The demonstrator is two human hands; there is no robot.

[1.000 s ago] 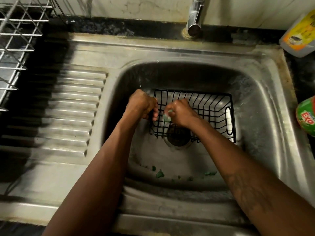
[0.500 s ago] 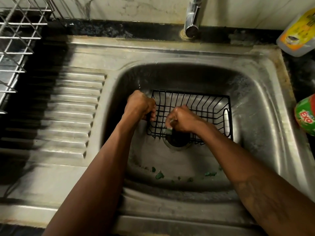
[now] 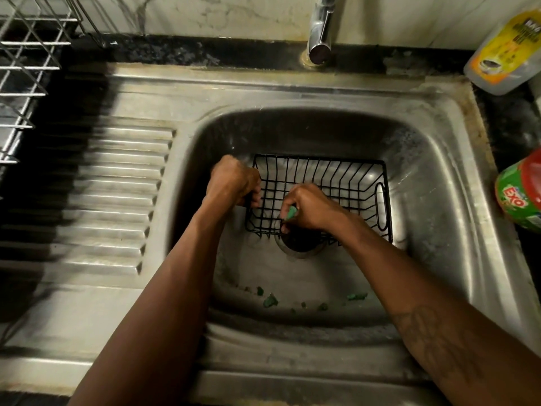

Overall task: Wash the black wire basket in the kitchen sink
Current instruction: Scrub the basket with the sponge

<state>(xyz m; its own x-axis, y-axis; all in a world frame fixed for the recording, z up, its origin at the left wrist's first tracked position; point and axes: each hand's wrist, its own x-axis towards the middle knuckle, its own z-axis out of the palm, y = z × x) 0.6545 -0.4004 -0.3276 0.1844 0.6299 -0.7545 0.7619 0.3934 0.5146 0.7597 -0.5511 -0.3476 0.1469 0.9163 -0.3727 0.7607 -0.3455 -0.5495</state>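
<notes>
- Black wire basket point(image 3: 336, 186) sits in the sink point(image 3: 433, 200) basin, centre of frame, its near edge over the drain point(image 3: 301, 244).
- Left hand point(image 3: 234, 180) is at the basket's left end, fingers curled tight around the left rim wire; basket body extends to the right of that grip.
- Right hand point(image 3: 310, 208) is inside the basket near its front-left corner, fist closed on a small green scrubber point(image 3: 291, 213); scrubber tip pokes out against the bottom wires.
- Basket's oval handle loop is at the far right end, well apart from both hands.
- Green scraps point(image 3: 270, 300) lie on the basin floor, lower centre, near the front wall.
- Tap point(image 3: 320, 30) at top centre; no water stream visible.
- Wire dish rack point(image 3: 26, 68) upper left, beside the ribbed drainboard point(image 3: 102, 200).
- Yellow-labelled bottle point(image 3: 506, 51) upper right; green "EXO" container point(image 3: 521, 197) at right edge.
</notes>
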